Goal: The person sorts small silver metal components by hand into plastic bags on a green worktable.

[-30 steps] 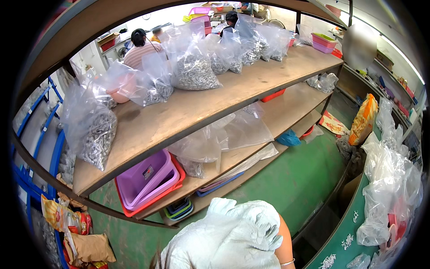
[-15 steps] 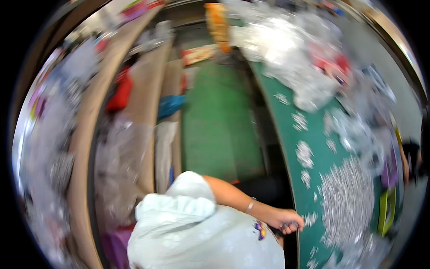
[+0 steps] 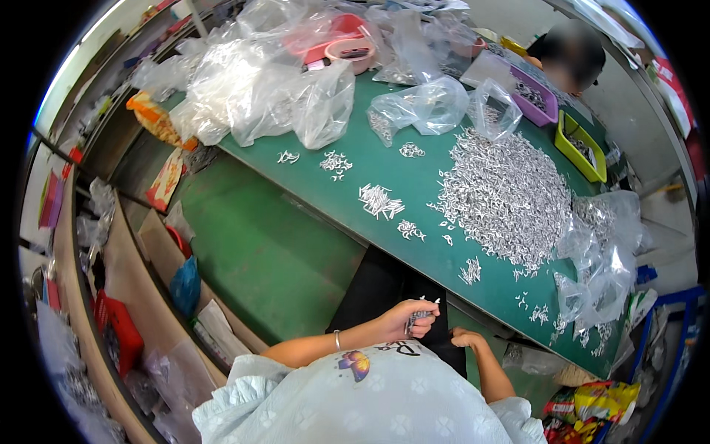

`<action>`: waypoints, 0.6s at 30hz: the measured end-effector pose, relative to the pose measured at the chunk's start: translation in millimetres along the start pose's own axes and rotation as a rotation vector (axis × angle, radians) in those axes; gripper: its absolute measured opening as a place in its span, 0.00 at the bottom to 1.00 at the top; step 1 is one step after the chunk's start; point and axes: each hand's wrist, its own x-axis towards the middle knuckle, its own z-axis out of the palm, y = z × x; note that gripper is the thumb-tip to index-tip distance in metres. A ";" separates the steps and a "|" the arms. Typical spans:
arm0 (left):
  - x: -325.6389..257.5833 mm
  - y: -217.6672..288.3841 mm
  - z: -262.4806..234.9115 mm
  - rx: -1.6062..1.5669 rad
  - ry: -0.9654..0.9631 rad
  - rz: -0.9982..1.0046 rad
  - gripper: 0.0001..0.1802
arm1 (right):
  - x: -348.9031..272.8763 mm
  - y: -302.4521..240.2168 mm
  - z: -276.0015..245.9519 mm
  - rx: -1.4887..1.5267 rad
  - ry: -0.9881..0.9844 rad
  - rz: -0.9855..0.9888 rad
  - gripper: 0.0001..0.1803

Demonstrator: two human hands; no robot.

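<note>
My left hand (image 3: 408, 320) is closed around a bunch of small silver metal pieces (image 3: 419, 317), some poking out past the fingers. It is held above my lap, in front of the green table's near edge. My right hand (image 3: 464, 338) hangs low beside my dark-clad leg, its fingers mostly hidden from sight. On the green table (image 3: 318, 200) lies a large heap of small silver metal parts (image 3: 510, 196). Several little piles are set apart from it, among them a pile of straight silver pieces (image 3: 380, 200) and a pile of curved ones (image 3: 410, 230).
Clear plastic bags (image 3: 259, 81) crowd the table's far left. A purple basket (image 3: 534, 98) and a yellow-green basket (image 3: 580, 148) hold parts behind the heap. Another person (image 3: 568, 55) is across the table. Wooden shelving (image 3: 122, 255) stands to my left.
The view has turned right, so the table now spreads in front of me. My left hand, still closed on the metal pieces, is now over my lap. My right hand has come into view.
</note>
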 end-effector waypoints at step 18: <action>-42.1 37.4 -64.1 -0.056 0.156 0.085 0.09 | -32.1 -25.2 3.1 0.543 0.036 0.051 0.25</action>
